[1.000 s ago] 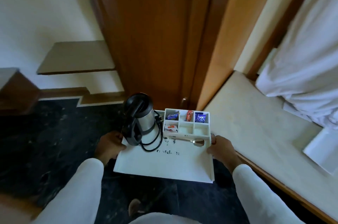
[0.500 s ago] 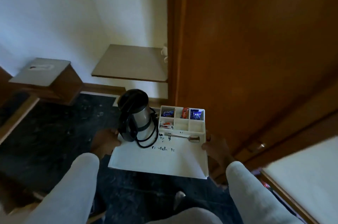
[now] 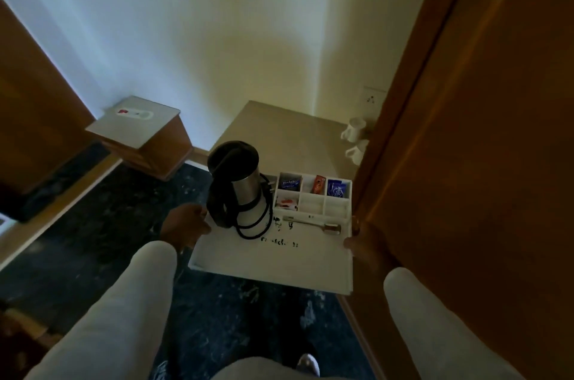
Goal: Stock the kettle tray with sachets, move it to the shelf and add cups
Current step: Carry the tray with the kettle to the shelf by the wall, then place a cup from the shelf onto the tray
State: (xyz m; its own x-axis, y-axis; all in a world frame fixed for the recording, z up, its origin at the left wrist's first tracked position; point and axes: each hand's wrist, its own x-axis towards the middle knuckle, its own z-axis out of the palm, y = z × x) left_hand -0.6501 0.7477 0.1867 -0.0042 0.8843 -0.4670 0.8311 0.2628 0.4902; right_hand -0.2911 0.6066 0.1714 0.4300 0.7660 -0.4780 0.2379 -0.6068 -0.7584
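Observation:
I carry a white tray (image 3: 273, 264) in front of me, above the dark floor. My left hand (image 3: 183, 224) grips its left edge and my right hand (image 3: 362, 243) grips its right edge. On the tray stands a steel kettle (image 3: 236, 184) with a black lid and coiled cord. Beside it, a white divided box (image 3: 313, 198) holds blue, orange and red sachets (image 3: 290, 182), with a spoon (image 3: 313, 221) lying in front. Just beyond the tray is a beige wall shelf (image 3: 285, 134) with two white cups (image 3: 354, 129) at its right edge.
A wooden wardrobe side (image 3: 481, 146) rises close on the right, partly hiding the cups. A wooden box with a pale lid (image 3: 136, 128) stands on the floor at the left. A wall socket (image 3: 374, 95) sits above the shelf's right corner.
My view has turned left and moved closer to the shelf. The shelf and its cups now sit right behind the tray. Both hands keep their hold on the tray.

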